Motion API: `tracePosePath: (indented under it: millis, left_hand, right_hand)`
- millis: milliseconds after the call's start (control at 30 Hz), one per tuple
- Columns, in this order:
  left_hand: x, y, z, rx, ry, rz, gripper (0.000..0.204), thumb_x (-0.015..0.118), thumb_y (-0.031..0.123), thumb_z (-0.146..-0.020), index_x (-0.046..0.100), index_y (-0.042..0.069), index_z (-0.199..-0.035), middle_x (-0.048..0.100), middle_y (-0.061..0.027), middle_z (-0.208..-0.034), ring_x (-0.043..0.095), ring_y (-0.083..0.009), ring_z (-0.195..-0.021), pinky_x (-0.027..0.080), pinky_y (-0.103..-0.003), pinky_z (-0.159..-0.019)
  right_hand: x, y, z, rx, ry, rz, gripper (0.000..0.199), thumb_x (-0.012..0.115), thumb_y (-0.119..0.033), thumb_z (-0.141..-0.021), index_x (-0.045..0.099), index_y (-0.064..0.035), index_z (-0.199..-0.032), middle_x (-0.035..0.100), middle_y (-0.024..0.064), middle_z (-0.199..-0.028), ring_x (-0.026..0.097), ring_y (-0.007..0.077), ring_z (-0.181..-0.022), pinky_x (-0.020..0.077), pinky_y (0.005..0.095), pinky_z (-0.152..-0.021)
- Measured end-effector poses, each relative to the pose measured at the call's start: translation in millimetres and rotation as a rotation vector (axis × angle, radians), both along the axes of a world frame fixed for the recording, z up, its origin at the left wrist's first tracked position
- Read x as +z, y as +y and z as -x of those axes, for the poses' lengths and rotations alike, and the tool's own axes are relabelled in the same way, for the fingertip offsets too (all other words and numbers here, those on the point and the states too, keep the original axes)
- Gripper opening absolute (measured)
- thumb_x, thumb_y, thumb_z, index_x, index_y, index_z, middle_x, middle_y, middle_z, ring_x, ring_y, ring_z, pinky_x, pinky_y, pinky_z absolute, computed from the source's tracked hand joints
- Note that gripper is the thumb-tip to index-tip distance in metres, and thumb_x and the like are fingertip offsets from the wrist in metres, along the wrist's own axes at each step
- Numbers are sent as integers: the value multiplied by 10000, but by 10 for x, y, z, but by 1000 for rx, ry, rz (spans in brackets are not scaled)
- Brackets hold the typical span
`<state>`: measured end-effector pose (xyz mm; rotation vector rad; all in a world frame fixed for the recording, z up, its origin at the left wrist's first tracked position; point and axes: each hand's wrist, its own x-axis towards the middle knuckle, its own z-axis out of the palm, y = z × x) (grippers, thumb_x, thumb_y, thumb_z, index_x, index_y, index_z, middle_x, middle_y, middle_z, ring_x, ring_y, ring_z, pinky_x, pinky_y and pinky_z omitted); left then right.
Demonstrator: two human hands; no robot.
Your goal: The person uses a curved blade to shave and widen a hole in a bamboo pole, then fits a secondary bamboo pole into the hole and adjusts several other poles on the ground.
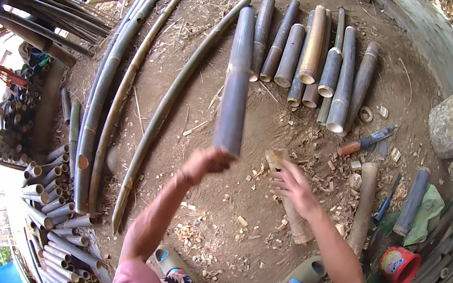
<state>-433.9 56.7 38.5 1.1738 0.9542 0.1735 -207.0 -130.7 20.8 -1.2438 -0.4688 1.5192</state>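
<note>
My left hand (209, 163) is closed around the near end of a thick grey-brown bamboo piece (235, 93). The piece is raised and stretches away from me, its far end near the row of cut bamboo. To the right, my right hand (296, 190) is empty, with fingers apart and slightly blurred. Beneath it a pale log-like piece (297, 224) lies on the ground, partly hidden by the hand; I cannot tell if they touch. Farther right lies a broad-bladed knife (362, 141) with a reddish-brown handle.
Cut bamboo pieces (289, 57) lie side by side at the back. Long bamboo poles (167, 107) stretch across the left, above stacked bamboo (60, 234). A white bucket (450, 124), a red tub (406, 270) and a blue-handled tool (384, 209) are at right. Chips litter the dirt.
</note>
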Motion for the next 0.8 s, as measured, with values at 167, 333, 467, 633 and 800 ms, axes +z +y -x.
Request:
tracePosePath:
  millis: [167, 333, 467, 633, 800]
  left_hand:
    - [734, -1491, 272, -563, 174, -256, 775, 656, 601, -818, 568, -90, -1156, 638, -279, -1049, 643, -315, -1017, 526, -446, -898]
    - [645, -1040, 460, -37, 270, -444, 817, 618, 666, -800, 538, 15, -1286, 607, -217, -1211, 584, -337, -1137, 478, -444, -964]
    - [393, -201, 843, 591, -526, 301, 1009, 603, 723, -757, 355, 0, -1416, 381, -247, -1428, 392, -347, -1321, 360, -525, -1071]
    - [243, -545, 897, 876, -437, 193, 849, 611, 646, -760, 445, 55, -1348, 550, -162, -1243, 545, -328, -1159, 458, -522, -988]
    - [-39, -1099, 1141, 1220, -328, 92, 799, 640, 669, -703, 492, 140, -1283, 562, -129, -1198, 545, -334, -1131, 458, -552, -960]
  right_hand:
    - [160, 304, 382, 151, 52, -79, 945, 714, -512, -764, 279, 12, -1420, 546, 149, -1100, 584, 226, -955, 508, 377, -845]
    - [222, -610, 157, 295, -245, -140, 1015, 709, -460, -721, 232, 13, -1481, 499, 189, -1273, 529, 238, -1123, 436, 339, -946]
    - [458, -1021, 101, 626, 20, -238, 1002, 693, -489, -772, 204, -11, -1505, 394, 206, -1432, 419, 254, -1293, 357, 363, -1072]
    - [332, -700, -975, 603, 170, -241, 653, 504, -395, -971, 286, -29, -1466, 568, 249, -1253, 625, 321, -1067, 504, 473, -968]
    - [-673, -399, -2373, 71, -863, 408, 692, 528, -416, -952, 228, -151, -1516, 520, 163, -1376, 492, 313, -1266, 353, 477, -1093]
